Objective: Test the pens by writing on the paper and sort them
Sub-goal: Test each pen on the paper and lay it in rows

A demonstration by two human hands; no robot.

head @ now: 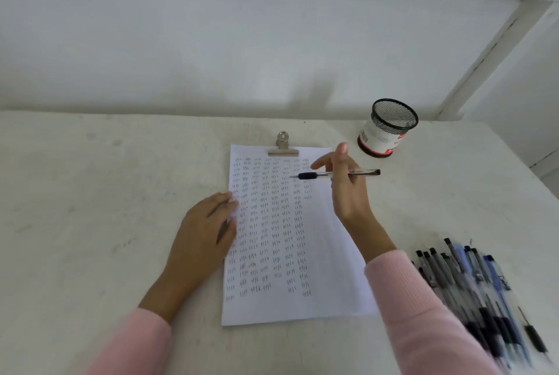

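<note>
Pen in hand: the pen [317, 175] lies almost level in the air over the upper right part of the paper [329, 253], with its tip pointing to the left and not touching the sheet.
Right hand: the right hand [348, 190] pinches the pen at the middle of the barrel; one finger stands straight up and another points to the left.
Left hand: the left hand [205, 232] lies spread and flat, with its fingertips on the left edge of the paper.
Paper: it is held by a metal clip [283, 146] at the top and is covered with columns of small marks; the right margin is bare.
How the pen will handle: I judge it light, stiff and smooth. The dark grip near the tip looks like the best place to hold it for writing.
Other pens: a pile of pens [465, 284] lies on the surface [90, 193] at the near right, just beside the right sleeve, which could brush it.
Cup: a mesh cup [388, 129] stands beyond the paper's top right corner, near the right hand. I cannot tell if anything is inside.
Room to move: the surface to the left of the paper is open, and a wall closes the far edge.
</note>
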